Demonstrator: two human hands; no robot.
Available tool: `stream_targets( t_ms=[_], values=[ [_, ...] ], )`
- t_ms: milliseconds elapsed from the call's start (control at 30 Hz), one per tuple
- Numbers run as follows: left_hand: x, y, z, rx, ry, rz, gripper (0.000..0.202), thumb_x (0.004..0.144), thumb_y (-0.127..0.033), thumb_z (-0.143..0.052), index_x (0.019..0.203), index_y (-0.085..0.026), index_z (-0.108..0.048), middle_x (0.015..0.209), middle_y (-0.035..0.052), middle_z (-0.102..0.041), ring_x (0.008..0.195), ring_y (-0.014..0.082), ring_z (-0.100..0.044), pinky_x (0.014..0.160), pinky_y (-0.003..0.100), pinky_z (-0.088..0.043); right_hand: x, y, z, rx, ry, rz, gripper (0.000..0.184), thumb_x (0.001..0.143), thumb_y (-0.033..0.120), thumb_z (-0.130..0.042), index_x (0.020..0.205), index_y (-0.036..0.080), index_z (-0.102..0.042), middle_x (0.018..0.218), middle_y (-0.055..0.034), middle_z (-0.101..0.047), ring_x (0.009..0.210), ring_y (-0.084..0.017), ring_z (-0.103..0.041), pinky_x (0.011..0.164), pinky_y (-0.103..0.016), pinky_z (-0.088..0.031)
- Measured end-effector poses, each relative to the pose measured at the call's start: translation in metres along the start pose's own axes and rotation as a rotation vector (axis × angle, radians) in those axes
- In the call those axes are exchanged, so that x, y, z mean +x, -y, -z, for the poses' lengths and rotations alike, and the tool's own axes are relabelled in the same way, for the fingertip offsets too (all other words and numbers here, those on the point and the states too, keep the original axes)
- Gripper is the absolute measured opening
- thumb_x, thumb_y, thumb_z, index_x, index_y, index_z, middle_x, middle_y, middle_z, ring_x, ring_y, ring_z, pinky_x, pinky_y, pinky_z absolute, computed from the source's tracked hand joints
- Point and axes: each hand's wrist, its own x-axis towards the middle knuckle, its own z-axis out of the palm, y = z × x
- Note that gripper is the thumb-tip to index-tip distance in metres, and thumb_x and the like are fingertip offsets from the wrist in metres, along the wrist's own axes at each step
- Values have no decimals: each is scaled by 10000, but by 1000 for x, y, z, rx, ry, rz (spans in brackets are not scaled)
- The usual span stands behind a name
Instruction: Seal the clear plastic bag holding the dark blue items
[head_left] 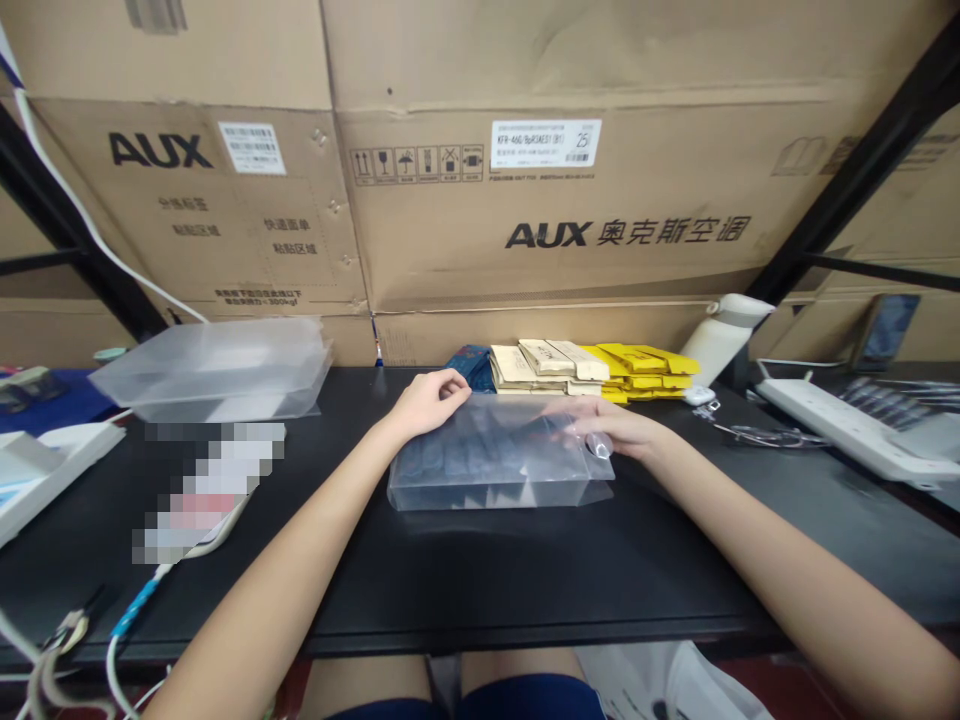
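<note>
A clear plastic box (495, 465) with dark blue items inside lies on the black table (525, 580) in front of me. My left hand (429, 398) rests on the box's far left corner with fingers curled over the edge. My right hand (615, 432) holds the box's right end, partly seen through the plastic, fingers closed on a clear flap. Just behind the box lie beige flat packets (544, 362), yellow packets (645, 368) and a dark blue packet (471, 362).
A stack of clear plastic boxes (217, 368) sits at the back left. A white lamp base (724, 335), a white power strip (847, 430) and cables lie at the right. Large cardboard cartons (525, 200) wall off the back. A blurred-out object (202, 490) lies at the left.
</note>
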Motion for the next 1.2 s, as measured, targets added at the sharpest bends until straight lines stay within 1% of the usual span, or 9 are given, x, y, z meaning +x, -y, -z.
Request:
stream_targets(
  t_ms=[167, 300, 567, 667, 767, 900, 1000, 1100, 1200],
  values=[
    [0, -1, 0, 11, 3, -2, 188, 815, -318, -525, 841, -188, -658, 826, 35, -715, 773, 173, -658, 763, 280, -491, 0, 0, -2, -18, -33, -13, 451, 572, 242, -806, 1005, 176, -695, 958, -50, -717, 751, -145, -677, 649, -233, -548],
    [-1, -1, 0, 19, 5, 0, 185, 817, -311, -519, 842, -189, -656, 825, 35, -716, 774, 174, -660, 761, 281, -491, -1, 1, -5, -24, -23, 13, 457, 567, 266, -809, 1003, 182, -701, 977, -44, -712, 745, -133, -669, 679, -240, -549],
    [-2, -4, 0, 29, 8, -6, 186, 823, -312, -512, 842, -193, -652, 847, 36, -719, 799, 177, -664, 766, 280, -492, 1, 1, -8, -170, -21, 52, 477, 606, 288, -790, 1062, 196, -685, 1167, -64, -649, 819, -151, -636, 685, -266, -547],
    [-2, -3, -1, 33, 7, -11, 185, 824, -314, -511, 839, -195, -653, 846, 34, -720, 797, 177, -665, 764, 281, -492, 1, 0, -9, -203, -32, 70, 478, 599, 295, -795, 1055, 199, -687, 1199, -68, -632, 905, -186, -628, 723, -288, -543],
    [-1, -1, -1, 30, 7, -21, 182, 824, -306, -510, 836, -192, -651, 839, 34, -719, 792, 177, -666, 758, 278, -490, 2, -1, -11, -268, -41, 92, 488, 597, 313, -797, 1058, 199, -683, 1191, -68, -633, 1018, -233, -598, 785, -320, -528],
    [-2, -2, -1, 27, 5, -37, 175, 824, -297, -511, 830, -188, -649, 835, 36, -717, 792, 178, -664, 751, 273, -487, 4, -2, -12, -403, -36, 129, 478, 616, 329, -788, 1063, 201, -675, 1171, -67, -638, 1097, -264, -563, 873, -370, -496],
    [-2, -3, -1, 32, 5, -40, 173, 826, -295, -510, 830, -188, -646, 826, 34, -715, 781, 175, -663, 736, 268, -486, 6, -3, -13, -491, -25, 181, 431, 635, 327, -771, 1040, 208, -686, 1150, -62, -647, 1103, -268, -561, 947, -403, -454],
    [-2, -3, -1, 32, 5, -42, 174, 830, -296, -507, 834, -188, -644, 828, 33, -714, 779, 173, -662, 732, 265, -485, 6, -3, -12, -550, -20, 212, 394, 648, 307, -747, 1027, 212, -689, 1124, -56, -654, 1085, -267, -570, 978, -414, -430],
    [-2, -3, -1, 32, 8, -44, 170, 829, -292, -511, 836, -185, -643, 838, 36, -716, 791, 173, -664, 741, 265, -485, 6, -5, -10, -548, -67, 213, 432, 612, 240, -723, 1041, 213, -677, 1136, -53, -651, 1098, -283, -561, 975, -423, -429]
  ],
)
